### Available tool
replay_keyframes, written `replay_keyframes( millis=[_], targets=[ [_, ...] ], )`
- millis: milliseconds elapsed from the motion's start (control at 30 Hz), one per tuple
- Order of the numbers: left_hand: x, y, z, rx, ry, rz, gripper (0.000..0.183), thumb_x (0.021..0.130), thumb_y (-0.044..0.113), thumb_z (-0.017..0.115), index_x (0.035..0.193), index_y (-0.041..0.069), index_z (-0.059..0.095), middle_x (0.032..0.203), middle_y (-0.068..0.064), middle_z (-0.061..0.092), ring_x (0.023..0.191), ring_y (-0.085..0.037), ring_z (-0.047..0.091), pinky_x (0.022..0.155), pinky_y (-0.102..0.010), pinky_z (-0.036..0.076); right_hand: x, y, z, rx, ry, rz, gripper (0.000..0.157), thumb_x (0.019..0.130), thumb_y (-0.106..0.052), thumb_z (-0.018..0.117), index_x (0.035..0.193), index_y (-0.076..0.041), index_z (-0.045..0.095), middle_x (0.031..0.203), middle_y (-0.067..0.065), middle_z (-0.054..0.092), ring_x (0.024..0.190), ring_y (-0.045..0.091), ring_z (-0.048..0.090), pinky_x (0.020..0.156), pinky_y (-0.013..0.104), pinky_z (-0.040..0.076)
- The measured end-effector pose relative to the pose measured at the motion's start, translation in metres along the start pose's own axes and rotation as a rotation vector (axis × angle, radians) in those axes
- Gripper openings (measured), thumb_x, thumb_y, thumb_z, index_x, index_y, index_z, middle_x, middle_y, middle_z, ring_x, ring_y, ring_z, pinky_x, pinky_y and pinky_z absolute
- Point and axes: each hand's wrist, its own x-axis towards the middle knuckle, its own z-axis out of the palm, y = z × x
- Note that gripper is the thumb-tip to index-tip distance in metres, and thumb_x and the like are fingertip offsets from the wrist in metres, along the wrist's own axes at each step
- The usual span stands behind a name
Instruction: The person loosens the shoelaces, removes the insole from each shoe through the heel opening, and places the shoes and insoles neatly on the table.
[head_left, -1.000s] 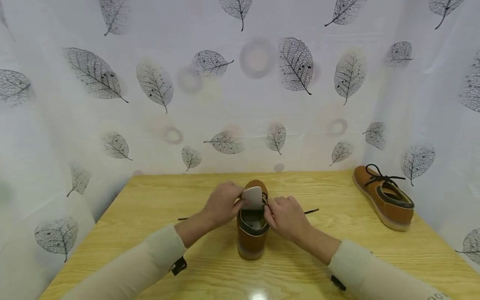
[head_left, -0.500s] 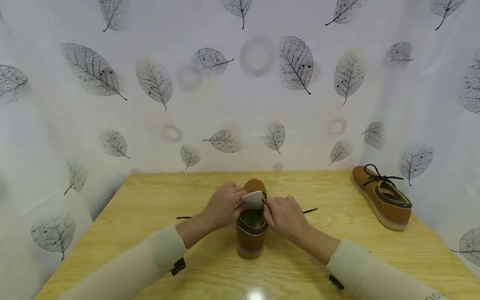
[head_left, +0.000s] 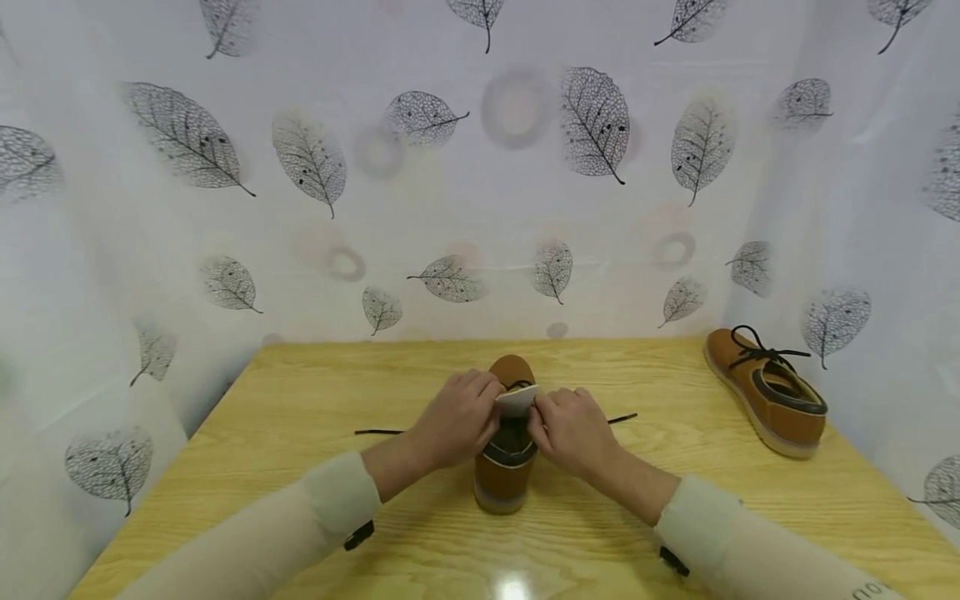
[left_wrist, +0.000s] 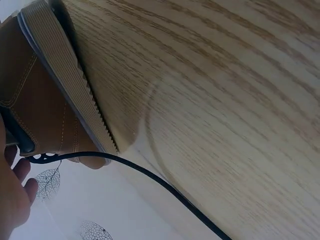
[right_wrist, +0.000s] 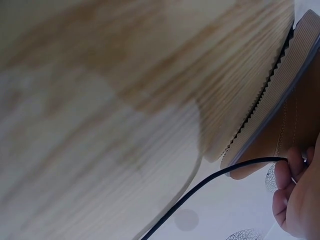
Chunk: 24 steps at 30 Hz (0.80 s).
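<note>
One shoe [head_left: 501, 485]: left hand [head_left: 459, 421] pinches tongue [head_left: 517, 402], right hand [head_left: 576, 432] grips side edge; table [head_left: 645, 379] runs wide to second shoe [head_left: 776, 400], near right edge.

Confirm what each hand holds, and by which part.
Left hand: the shoe tongue, by its left edge. Right hand: curled at the tongue's right side; cannot tell what it grips.

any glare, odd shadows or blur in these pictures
Head view: a bright glare spot on the table near the frame's bottom edge; left wrist view: dim, with a darker patch beside the shoe and a faint curve, shadow or reflection, near the lace; right wrist view: hazy, the table blurred toward the upper left.
</note>
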Motion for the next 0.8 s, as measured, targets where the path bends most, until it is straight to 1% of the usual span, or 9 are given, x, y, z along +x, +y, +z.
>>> replay_keyframes(
  millis=[67,133,267,333,400,467,667,733,800],
  targets=[
    [-0.001,0.001,0.003,0.018,0.018,-0.003,0.016,0.092,0.018,0.058,0.105,0.008,0.061,0.103,-0.005,0.061,0.093,-0.022,0.057,0.082,-0.039,0.048,-0.001,0.0,0.0,0.003,0.006,0.001,0.024,0.092,-0.024,0.053,0.07,-0.016,0.05,0.058,-0.005,0.047,0.053,0.016,0.047,0.053,0.029,0.031],
    [-0.002,0.002,0.006,0.019,0.057,-0.01,0.015,0.092,0.018,0.057,0.104,0.009,0.061,0.101,-0.004,0.06,0.093,-0.022,0.056,0.081,-0.039,0.047,-0.001,0.0,-0.001,0.004,0.009,0.0,0.024,0.092,-0.024,0.053,0.07,-0.016,0.05,0.058,-0.005,0.047,0.054,0.016,0.048,0.054,0.029,0.031],
    [-0.007,0.003,0.015,-0.046,0.177,-0.034,0.014,0.089,0.013,0.057,0.101,0.006,0.06,0.097,-0.007,0.06,0.092,-0.025,0.058,0.082,-0.041,0.048,-0.001,0.0,0.0,0.001,0.003,-0.003,0.024,0.092,-0.025,0.055,0.07,-0.017,0.05,0.059,-0.005,0.047,0.055,0.015,0.049,0.054,0.029,0.032],
    [-0.009,0.003,0.02,-0.084,0.218,-0.048,0.014,0.089,0.011,0.056,0.1,0.005,0.06,0.096,-0.008,0.06,0.093,-0.026,0.059,0.083,-0.042,0.048,-0.001,0.0,-0.001,-0.002,-0.002,-0.004,0.024,0.092,-0.025,0.055,0.071,-0.017,0.051,0.059,-0.005,0.048,0.055,0.016,0.05,0.054,0.03,0.033],
    [-0.012,0.003,0.023,-0.102,0.243,-0.055,0.014,0.09,0.011,0.053,0.101,0.004,0.059,0.097,-0.009,0.06,0.094,-0.027,0.059,0.083,-0.044,0.049,-0.001,-0.001,-0.001,-0.005,-0.005,-0.004,0.025,0.093,-0.025,0.054,0.07,-0.016,0.05,0.06,-0.005,0.049,0.056,0.016,0.051,0.054,0.03,0.033],
    [-0.013,0.002,0.025,-0.105,0.251,-0.055,0.014,0.094,0.013,0.049,0.102,0.005,0.058,0.098,-0.009,0.059,0.094,-0.026,0.058,0.082,-0.043,0.048,0.0,-0.001,-0.002,-0.007,-0.004,-0.003,0.025,0.093,-0.026,0.053,0.07,-0.016,0.05,0.06,-0.005,0.05,0.057,0.017,0.052,0.054,0.031,0.034],
    [-0.013,0.002,0.027,-0.031,0.334,0.006,0.024,0.102,0.019,0.037,0.101,0.006,0.057,0.097,-0.007,0.058,0.09,-0.025,0.055,0.079,-0.039,0.044,0.0,-0.001,-0.003,-0.004,0.006,-0.012,0.026,0.094,-0.026,0.051,0.07,-0.016,0.049,0.059,-0.004,0.049,0.055,0.017,0.052,0.054,0.031,0.035],
    [-0.013,0.001,0.027,-0.01,0.368,0.024,0.025,0.103,0.019,0.037,0.101,0.006,0.058,0.097,-0.008,0.058,0.089,-0.025,0.055,0.079,-0.038,0.043,0.0,-0.001,-0.003,-0.002,0.011,-0.017,0.026,0.094,-0.026,0.051,0.07,-0.016,0.049,0.059,-0.004,0.047,0.054,0.017,0.051,0.053,0.031,0.034],
    [-0.012,0.001,0.027,-0.013,0.39,0.024,0.024,0.102,0.02,0.039,0.1,0.005,0.058,0.097,-0.008,0.058,0.088,-0.025,0.055,0.078,-0.038,0.043,0.0,0.0,-0.003,0.0,0.011,-0.019,0.026,0.094,-0.026,0.05,0.07,-0.017,0.048,0.058,-0.004,0.046,0.054,0.017,0.05,0.053,0.031,0.033]
  ],
)
